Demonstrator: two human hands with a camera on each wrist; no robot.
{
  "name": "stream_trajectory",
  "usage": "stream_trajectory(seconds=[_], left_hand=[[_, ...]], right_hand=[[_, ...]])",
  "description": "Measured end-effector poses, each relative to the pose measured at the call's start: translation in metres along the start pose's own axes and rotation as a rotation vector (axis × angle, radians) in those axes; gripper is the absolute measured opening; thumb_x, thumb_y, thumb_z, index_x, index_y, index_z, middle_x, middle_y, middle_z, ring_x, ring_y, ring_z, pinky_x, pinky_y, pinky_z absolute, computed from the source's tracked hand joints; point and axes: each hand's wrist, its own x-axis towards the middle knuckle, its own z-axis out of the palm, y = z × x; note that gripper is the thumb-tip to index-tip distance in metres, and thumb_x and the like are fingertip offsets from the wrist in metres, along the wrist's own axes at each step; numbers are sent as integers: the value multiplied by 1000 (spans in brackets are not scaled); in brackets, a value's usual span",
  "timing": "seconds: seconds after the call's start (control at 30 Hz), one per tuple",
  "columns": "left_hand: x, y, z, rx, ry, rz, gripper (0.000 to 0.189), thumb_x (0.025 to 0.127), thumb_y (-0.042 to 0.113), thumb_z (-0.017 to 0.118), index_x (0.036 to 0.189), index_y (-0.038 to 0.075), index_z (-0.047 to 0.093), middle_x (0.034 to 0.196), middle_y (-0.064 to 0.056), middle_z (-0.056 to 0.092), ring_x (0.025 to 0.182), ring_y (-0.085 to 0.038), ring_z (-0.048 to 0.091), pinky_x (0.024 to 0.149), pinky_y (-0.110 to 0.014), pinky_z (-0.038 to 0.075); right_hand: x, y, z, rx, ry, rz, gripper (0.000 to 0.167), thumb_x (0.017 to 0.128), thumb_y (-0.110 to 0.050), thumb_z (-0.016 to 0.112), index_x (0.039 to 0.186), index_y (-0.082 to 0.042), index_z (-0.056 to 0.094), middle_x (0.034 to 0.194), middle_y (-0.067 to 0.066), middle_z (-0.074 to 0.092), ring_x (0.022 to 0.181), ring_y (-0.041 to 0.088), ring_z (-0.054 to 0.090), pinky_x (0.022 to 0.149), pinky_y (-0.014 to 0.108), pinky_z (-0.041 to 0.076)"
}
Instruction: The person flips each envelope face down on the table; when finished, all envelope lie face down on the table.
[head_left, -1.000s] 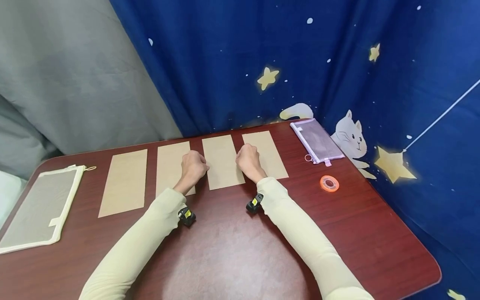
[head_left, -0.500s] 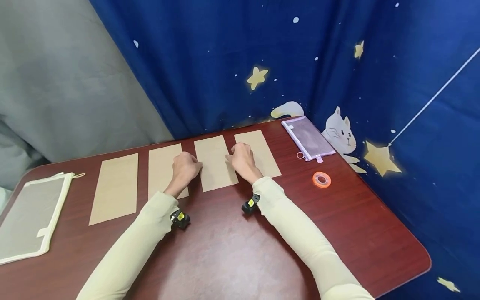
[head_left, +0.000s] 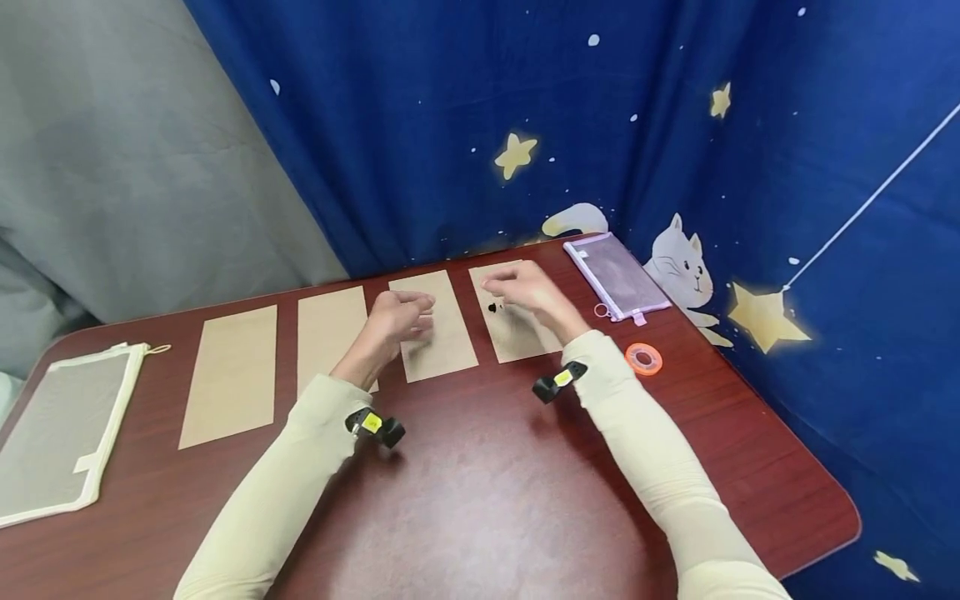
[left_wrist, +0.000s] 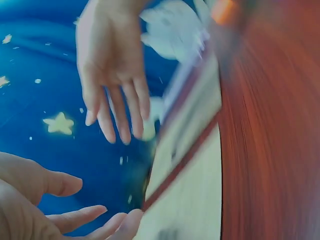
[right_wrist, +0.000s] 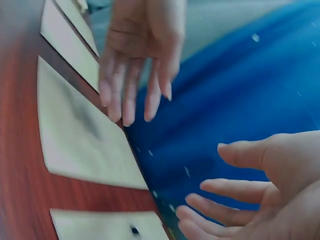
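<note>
Several tan paper rectangles lie in a row across the table. My left hand (head_left: pixel 401 318) hovers over the left part of one middle paper (head_left: pixel 442 333), its fingers relaxed and holding nothing. Over the rightmost paper (head_left: pixel 517 342), my right hand (head_left: pixel 528 287) is raised with its fingers loosely extended. A small black spot (head_left: pixel 492 307) shows on that paper below the right fingertips, and the right wrist view also has this dark spot (right_wrist: pixel 134 230). Both wrist views show the two palms facing each other, with nothing between the fingers.
On the right lie a purple mesh zipper pouch (head_left: pixel 622 275) and an orange ring-shaped roll (head_left: pixel 643 359). At the far left is a cream-edged mesh pouch (head_left: pixel 67 433). Two more papers, the leftmost one (head_left: pixel 228 375) included, lie left of the middle. Curtains (head_left: pixel 420 125) hang behind the table.
Both hands have lifted off the middle paper's side edges and their fingers have loosened. The right hand has moved right over the rightmost paper, where the black spot now shows.
</note>
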Motion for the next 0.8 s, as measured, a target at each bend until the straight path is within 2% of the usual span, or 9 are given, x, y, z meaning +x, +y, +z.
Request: stream_trajectory(seconds=[0.07, 0.13, 0.23, 0.33, 0.47, 0.57, 0.63, 0.8], left_hand=[[2, 4, 10, -116, -67, -45, 43, 106, 13, 48, 146, -2, 48, 147, -26, 52, 133, -35, 56, 109, -42, 51], [6, 7, 20, -205, -110, -90, 46, 106, 12, 47, 149, -3, 43, 149, -28, 48, 137, -36, 52, 112, -42, 48], [13, 11, 35, -271, -142, -141, 48, 105, 13, 48, 151, -2, 40, 150, -30, 45, 139, -38, 50, 113, -41, 47], [21, 14, 47, -292, -162, -176, 50, 104, 16, 53, 150, 0, 40, 151, -30, 43, 139, -40, 49, 115, -42, 46], [31, 14, 58, -296, -181, -200, 53, 103, 21, 56, 150, 1, 40, 154, -27, 38, 142, -39, 43, 120, -42, 41], [35, 13, 64, -307, -162, -213, 57, 103, 22, 57, 151, -1, 36, 154, -28, 36, 143, -39, 41, 121, -43, 39], [37, 13, 68, -316, -139, -223, 61, 102, 21, 59, 152, -2, 32, 153, -29, 36, 143, -40, 41, 120, -43, 40], [38, 16, 77, -321, -100, -235, 78, 99, 22, 61, 159, 8, 13, 151, -32, 35, 143, -40, 41, 119, -45, 42]], right_hand=[[3, 5, -16, 83, -36, 36, 38, 100, -14, 61, 133, 5, 62, 139, 24, 60, 129, 38, 58, 113, 50, 47], [6, 13, -31, 122, -51, 70, 39, 101, -11, 56, 136, 7, 57, 138, 25, 60, 123, 32, 63, 114, 50, 45], [10, 27, -50, 131, -41, 125, 41, 103, -11, 54, 139, 8, 54, 122, 18, 69, 103, 19, 70, 114, 48, 47], [13, 43, -65, 115, -8, 193, 42, 104, -15, 54, 139, 7, 54, 107, 9, 69, 89, 11, 68, 110, 43, 51], [16, 61, -78, 126, 7, 278, 42, 105, -19, 52, 139, 6, 54, 110, 12, 67, 91, 15, 68, 104, 36, 55], [18, 68, -80, 170, -2, 313, 42, 106, -18, 51, 140, 6, 52, 119, 20, 66, 92, 17, 69, 104, 35, 55], [18, 69, -80, 202, -11, 324, 42, 105, -15, 51, 142, 6, 51, 126, 23, 63, 96, 20, 69, 106, 37, 54], [19, 64, -77, 220, -14, 345, 43, 105, -15, 51, 142, 7, 50, 137, 28, 57, 111, 29, 67, 110, 40, 50]])
